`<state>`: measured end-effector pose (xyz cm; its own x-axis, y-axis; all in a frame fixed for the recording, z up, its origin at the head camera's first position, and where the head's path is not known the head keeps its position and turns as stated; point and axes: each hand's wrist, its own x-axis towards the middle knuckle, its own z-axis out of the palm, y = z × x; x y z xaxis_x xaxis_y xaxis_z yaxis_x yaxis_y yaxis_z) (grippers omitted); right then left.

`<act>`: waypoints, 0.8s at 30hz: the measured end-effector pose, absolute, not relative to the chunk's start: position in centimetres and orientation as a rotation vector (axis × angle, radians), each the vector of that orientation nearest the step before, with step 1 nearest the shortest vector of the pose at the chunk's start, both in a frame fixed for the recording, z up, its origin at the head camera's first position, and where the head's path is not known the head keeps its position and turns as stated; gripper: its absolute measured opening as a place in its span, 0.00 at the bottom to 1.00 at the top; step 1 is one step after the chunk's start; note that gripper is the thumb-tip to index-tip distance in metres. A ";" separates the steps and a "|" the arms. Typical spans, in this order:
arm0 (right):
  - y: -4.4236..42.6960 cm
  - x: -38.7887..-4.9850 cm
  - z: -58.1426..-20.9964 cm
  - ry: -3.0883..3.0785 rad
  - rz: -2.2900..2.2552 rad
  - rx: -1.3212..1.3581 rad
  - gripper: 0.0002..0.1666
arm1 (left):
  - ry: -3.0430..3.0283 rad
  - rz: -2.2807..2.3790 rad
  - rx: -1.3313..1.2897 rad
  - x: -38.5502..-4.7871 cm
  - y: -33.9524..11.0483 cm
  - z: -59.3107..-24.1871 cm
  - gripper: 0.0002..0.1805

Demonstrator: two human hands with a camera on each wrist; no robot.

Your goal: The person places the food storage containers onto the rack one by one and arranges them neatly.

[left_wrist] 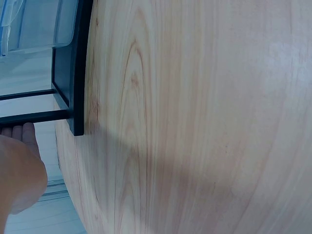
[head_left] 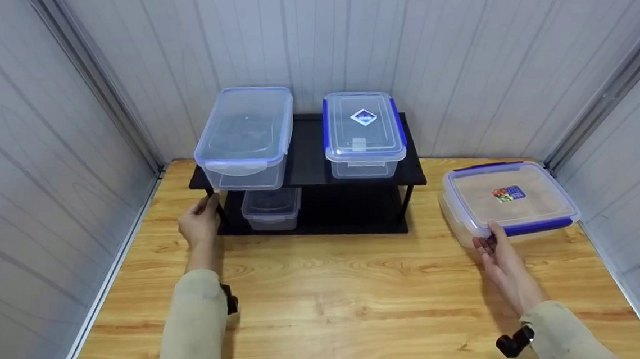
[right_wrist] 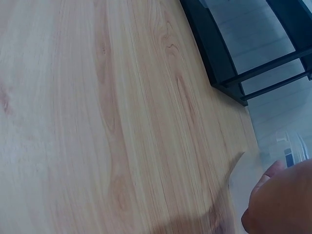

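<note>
My left hand holds the left front post of a black two-tier rack; in the left wrist view its fingertips lie against the post. On the right, my right hand grips the front edge of a clear food container with blue side clips, thumb on the lid and fingers lower down. Whether that container rests fully on the table cannot be told. On the rack's top stand a large clear container at left and a blue-clipped container at right. A smaller container sits on the lower tier at left.
The wood-grain table spreads in front of the rack. Pale panel walls stand behind it and on both sides. The right-hand container is beside the rack, close to the right wall.
</note>
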<state>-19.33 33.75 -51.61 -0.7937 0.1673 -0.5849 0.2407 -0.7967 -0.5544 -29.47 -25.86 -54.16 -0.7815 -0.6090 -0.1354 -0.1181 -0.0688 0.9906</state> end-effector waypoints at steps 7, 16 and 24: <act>34.2 -18.9 -51.4 1.100 -2.768 0.984 0.20 | -1.843 -1.919 0.737 -29.3 -25.6 -54.1 0.21; 35.0 -18.1 -51.2 1.123 -2.782 1.043 0.19 | -1.827 -1.964 0.753 -29.4 -25.9 -54.0 0.23; 36.2 -17.1 -51.1 1.082 -2.785 0.999 0.19 | -1.831 -1.951 0.746 -29.3 -26.0 -53.9 0.23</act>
